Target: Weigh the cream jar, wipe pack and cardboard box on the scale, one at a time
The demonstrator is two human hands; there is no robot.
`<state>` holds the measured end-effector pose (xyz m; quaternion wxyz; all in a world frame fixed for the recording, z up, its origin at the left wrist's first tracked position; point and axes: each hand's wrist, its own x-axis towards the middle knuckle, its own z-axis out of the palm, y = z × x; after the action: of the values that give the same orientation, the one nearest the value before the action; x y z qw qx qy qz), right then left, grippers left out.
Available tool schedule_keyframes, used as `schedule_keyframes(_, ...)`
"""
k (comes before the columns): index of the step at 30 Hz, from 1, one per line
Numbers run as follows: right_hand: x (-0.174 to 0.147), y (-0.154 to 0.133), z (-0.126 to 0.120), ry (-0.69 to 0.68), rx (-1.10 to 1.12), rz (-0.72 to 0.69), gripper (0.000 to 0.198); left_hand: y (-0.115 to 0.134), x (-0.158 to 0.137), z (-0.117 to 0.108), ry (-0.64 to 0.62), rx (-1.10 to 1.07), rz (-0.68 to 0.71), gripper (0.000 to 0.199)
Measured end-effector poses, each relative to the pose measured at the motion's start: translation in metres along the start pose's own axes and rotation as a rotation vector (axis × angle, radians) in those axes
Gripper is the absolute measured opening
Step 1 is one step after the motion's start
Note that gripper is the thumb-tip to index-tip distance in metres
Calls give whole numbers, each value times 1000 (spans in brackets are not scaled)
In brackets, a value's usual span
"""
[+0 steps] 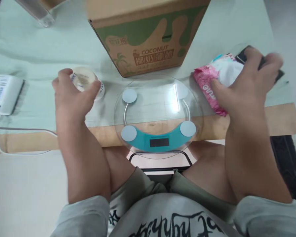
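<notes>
L hand round tape, R hand over pink pkt (grips unclear), edge slanting down-right

Bright, even, cool-toned light. A white streak of glare crosses the glass scale, and a faint, soft shadow edges the pink pack. Motion blurs the right hand; wide-angle distortion stretches the softly focused edges.

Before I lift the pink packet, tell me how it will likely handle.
The packet will probably be floppy, since its wrapper looks soft and crinkled. The glossy film might feel a bit slippery. Its flattish shape makes rolling seem unlikely.
</notes>
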<state>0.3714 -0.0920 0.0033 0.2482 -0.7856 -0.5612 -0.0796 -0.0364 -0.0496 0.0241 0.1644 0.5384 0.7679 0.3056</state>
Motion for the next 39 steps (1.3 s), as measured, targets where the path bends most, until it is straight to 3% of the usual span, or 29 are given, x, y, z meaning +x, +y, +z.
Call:
schedule_keyframes(2,-11,-19,2,51,140,-232,79,3,3,7,39,110,-130,98)
schedule_keyframes(3,-19,-30,3,29,228,-375,69,4,4,11,49,144,-143,100)
schedule_keyframes(5,-34,-49,8,-68,314,-526,57,3,9,17,92,160,-103,95)
schedule_keyframes(10,-56,-59,35,-338,273,-478,51,-9,13,15,337,101,36,97)
schedule_keyframes(12,-56,-55,41,-371,262,-448,46,-6,4,5,248,-20,276,96)
schedule_keyframes(16,-56,-52,41,-371,285,-428,51,16,-26,1,-78,-311,785,97)
schedule_keyframes(20,-58,-53,37,-342,291,-453,55,42,-53,27,-324,-291,942,99)
schedule_keyframes(23,-57,-52,35,-353,292,-466,50,55,-63,41,-526,-187,950,101)
schedule_keyframes(26,-53,-51,37,-404,293,-478,43,55,-60,41,-689,-257,913,106)
schedule_keyframes(27,-52,-50,38,-415,296,-480,42,52,-55,41,-684,-309,868,103)
schedule_keyframes(29,-51,-50,40,-424,301,-475,39,41,-44,44,-549,-386,749,94)
schedule_keyframes(31,-52,-52,42,-418,294,-449,36,28,-34,55,-390,-306,610,84)
schedule_keyframes(33,-54,-54,42,-410,280,-418,34,17,-26,69,-350,-135,522,79)
schedule_keyframes(36,-55,-56,41,-407,268,-399,32,7,-22,83,-398,48,473,76)
schedule_keyframes(39,-55,-57,41,-405,278,-400,34,9,-23,75,-347,-27,584,69)
